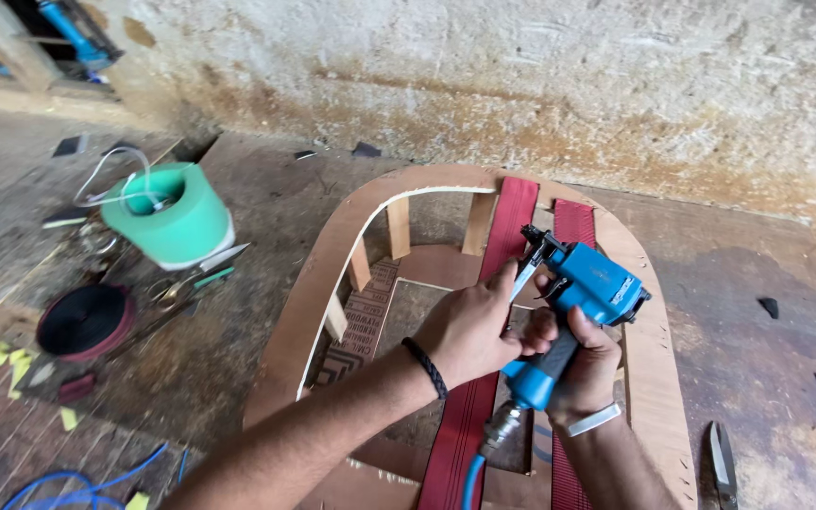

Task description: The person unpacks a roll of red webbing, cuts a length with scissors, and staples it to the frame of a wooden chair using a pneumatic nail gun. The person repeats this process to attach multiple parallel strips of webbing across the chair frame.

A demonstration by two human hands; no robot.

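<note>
My right hand [581, 368] grips the handle of a blue air stapler [589, 293], whose hose [472, 480] runs down toward me. My left hand [469, 326] rests on the tool's front, fingers touching its metal magazine near the nose. Both hands hover over a curved plywood seat frame [318, 283] lying on the floor. Two red webbing straps [507, 227] run across the frame from its far edge toward me, one under the stapler.
A green roll of tape [170, 219] stands at the left with a white cord on it. A dark coil of webbing [85, 321], scissors [181, 288] and yellow scraps lie nearby. A blade [722, 461] lies at the right. A rough wall is behind.
</note>
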